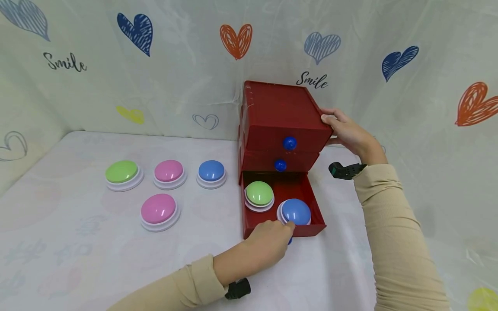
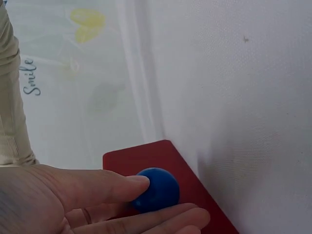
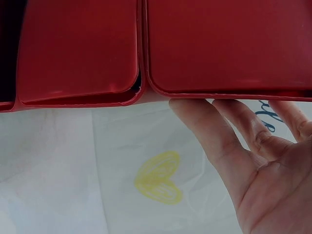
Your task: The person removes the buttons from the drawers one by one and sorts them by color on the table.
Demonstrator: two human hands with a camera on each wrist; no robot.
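Observation:
A red cabinet (image 1: 284,106) of stacked drawers stands on the table, its bottom drawer (image 1: 249,222) pulled out. Inside the drawer sit a green push button (image 1: 260,193) at the left and a blue push button (image 1: 296,211) near the front. My left hand (image 1: 268,244) pinches the bottom drawer's blue knob (image 2: 158,189) between thumb and fingers. At the cabinet's upper right side, my right hand (image 1: 350,131) rests with its fingertips against the red edge; the right wrist view shows those fingers (image 3: 207,129) extended.
Left of the cabinet lie a green button (image 1: 121,172), two pink buttons (image 1: 168,170) and another blue button (image 1: 211,170), all on white bases. The two upper drawers (image 1: 272,160) are closed. A curtain (image 1: 175,77) printed with hearts hangs behind the table.

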